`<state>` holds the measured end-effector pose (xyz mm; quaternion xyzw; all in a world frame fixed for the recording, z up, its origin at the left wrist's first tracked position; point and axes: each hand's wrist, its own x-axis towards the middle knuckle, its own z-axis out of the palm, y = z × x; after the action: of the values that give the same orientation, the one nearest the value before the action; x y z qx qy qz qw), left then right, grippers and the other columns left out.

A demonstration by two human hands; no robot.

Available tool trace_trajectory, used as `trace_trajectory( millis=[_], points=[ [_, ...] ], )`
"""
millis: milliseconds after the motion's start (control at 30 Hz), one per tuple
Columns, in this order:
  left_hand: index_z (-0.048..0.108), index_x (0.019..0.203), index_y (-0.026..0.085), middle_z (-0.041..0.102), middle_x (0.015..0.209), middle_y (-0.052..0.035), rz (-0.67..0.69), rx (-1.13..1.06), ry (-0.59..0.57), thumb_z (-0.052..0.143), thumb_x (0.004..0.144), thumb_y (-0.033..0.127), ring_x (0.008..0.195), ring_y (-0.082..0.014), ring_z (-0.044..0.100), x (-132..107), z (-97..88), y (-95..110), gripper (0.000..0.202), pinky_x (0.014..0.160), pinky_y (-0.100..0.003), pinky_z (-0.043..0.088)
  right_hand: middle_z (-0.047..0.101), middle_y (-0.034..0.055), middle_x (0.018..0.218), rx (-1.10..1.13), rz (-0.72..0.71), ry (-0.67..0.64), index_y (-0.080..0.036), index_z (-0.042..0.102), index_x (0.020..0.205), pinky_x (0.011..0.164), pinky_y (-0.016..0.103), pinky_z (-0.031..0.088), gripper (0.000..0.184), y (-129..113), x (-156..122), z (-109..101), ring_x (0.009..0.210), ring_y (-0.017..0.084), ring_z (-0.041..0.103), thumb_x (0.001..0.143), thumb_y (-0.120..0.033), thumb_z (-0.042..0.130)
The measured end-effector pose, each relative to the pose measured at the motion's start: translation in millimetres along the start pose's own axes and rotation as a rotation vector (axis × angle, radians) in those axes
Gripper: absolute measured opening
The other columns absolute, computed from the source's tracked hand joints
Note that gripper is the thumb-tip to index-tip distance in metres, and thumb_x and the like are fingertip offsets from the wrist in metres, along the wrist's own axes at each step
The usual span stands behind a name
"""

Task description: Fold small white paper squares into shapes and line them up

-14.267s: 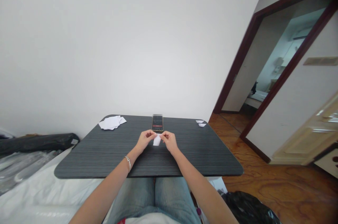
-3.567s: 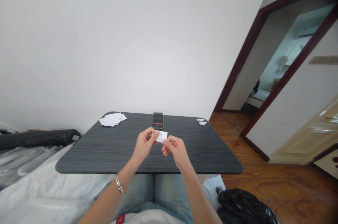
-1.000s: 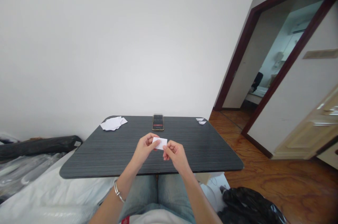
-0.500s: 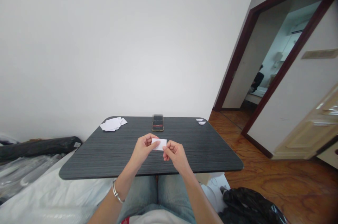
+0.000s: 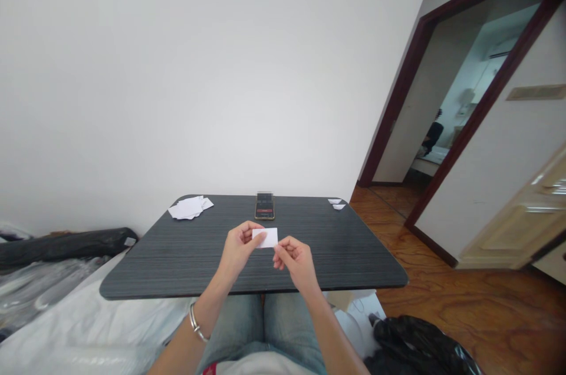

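Note:
A small white rectangle of paper (image 5: 270, 236) is held above the near middle of the dark table (image 5: 177, 263). My left hand (image 5: 239, 246) grips its left side, thumb on top and fingers behind. At the lower right corner, my right hand (image 5: 296, 259) pinches the paper between thumb and forefinger, its other fingers curled. Beyond my hands lies a phone (image 5: 265, 209). A loose pile of white paper pieces (image 5: 189, 208) rests at the far left of the tabletop. Two small folded white papers (image 5: 338, 207) lie at the far right corner.
A white wall (image 5: 265, 80) rises behind the table. Plastic-wrapped items and a long black roll (image 5: 66, 245) lie to the left. On the wooden floor at the lower right sits a black plastic bag (image 5: 420, 345). A doorway stands right, with a person partly visible beyond.
The paper has shifted slightly left and up in my left hand. My right thumb and forefinger have moved from its right side down to the lower right corner.

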<state>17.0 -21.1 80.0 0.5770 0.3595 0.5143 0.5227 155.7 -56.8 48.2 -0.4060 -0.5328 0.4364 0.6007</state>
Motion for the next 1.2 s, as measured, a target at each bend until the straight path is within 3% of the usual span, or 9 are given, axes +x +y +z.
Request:
trace_trajectory(
  millis=[267, 367, 500, 767, 900, 1200],
  points=[
    [0.060, 0.086, 0.014, 0.063, 0.069, -0.0011, 0.030, 0.018, -0.087, 0.066, 0.064, 0.027, 0.061, -0.0130, 0.057, -4, 1.1, 1, 0.026, 0.053, -0.022, 0.045, 0.057, -0.0008, 0.051, -0.031, -0.058, 0.037, -0.016, 0.054, 0.063, 0.040, 0.019, 0.039, 0.020, 3, 0, -1, 0.043, 0.010, 0.053, 0.075, -0.033, 0.056],
    [0.060, 0.089, 0.014, 0.063, 0.070, -0.0018, 0.016, 0.011, -0.089, 0.065, 0.065, 0.027, 0.062, -0.0134, 0.056, -5, 0.6, 1, 0.028, 0.051, -0.021, 0.045, 0.061, 0.0007, 0.061, -0.040, -0.098, 0.070, -0.017, 0.057, 0.077, 0.041, 0.019, 0.041, 0.012, 2, -1, -2, 0.050, 0.012, 0.058, 0.072, -0.028, 0.058],
    [0.060, 0.090, 0.012, 0.064, 0.072, -0.0034, 0.002, -0.003, -0.094, 0.065, 0.065, 0.027, 0.063, -0.0132, 0.056, -5, 0.9, 1, 0.029, 0.051, -0.020, 0.045, 0.064, 0.0038, 0.077, -0.018, -0.112, 0.073, -0.019, 0.057, 0.092, 0.047, 0.022, 0.047, 0.023, -2, -2, -2, 0.065, 0.016, 0.063, 0.070, -0.023, 0.060],
    [0.061, 0.089, 0.012, 0.063, 0.068, -0.0018, -0.007, -0.018, -0.074, 0.066, 0.064, 0.027, 0.060, -0.0126, 0.056, -6, 3.1, 1, 0.030, 0.051, -0.021, 0.045, 0.068, 0.0046, 0.065, 0.149, 0.016, 0.093, -0.014, 0.060, 0.078, 0.043, 0.021, 0.045, 0.020, -1, 2, -4, 0.057, 0.016, 0.063, 0.063, -0.025, 0.068],
    [0.061, 0.086, 0.012, 0.063, 0.066, -0.0015, 0.001, 0.011, -0.061, 0.066, 0.064, 0.027, 0.059, -0.0122, 0.056, -8, 3.8, 1, 0.028, 0.053, -0.021, 0.045, 0.069, 0.0064, 0.064, 0.143, 0.046, 0.088, -0.013, 0.062, 0.070, 0.043, 0.021, 0.046, 0.017, -4, 1, -5, 0.055, 0.016, 0.063, 0.063, -0.027, 0.068],
    [0.062, 0.085, 0.011, 0.063, 0.066, -0.0011, 0.005, 0.036, -0.068, 0.066, 0.064, 0.027, 0.058, -0.0117, 0.055, -9, 2.3, 1, 0.026, 0.054, -0.021, 0.044, 0.069, 0.0063, 0.065, 0.067, 0.028, 0.037, -0.013, 0.062, 0.070, 0.047, 0.022, 0.048, 0.014, -12, -5, -6, 0.056, 0.015, 0.063, 0.068, -0.026, 0.064]
  ],
)
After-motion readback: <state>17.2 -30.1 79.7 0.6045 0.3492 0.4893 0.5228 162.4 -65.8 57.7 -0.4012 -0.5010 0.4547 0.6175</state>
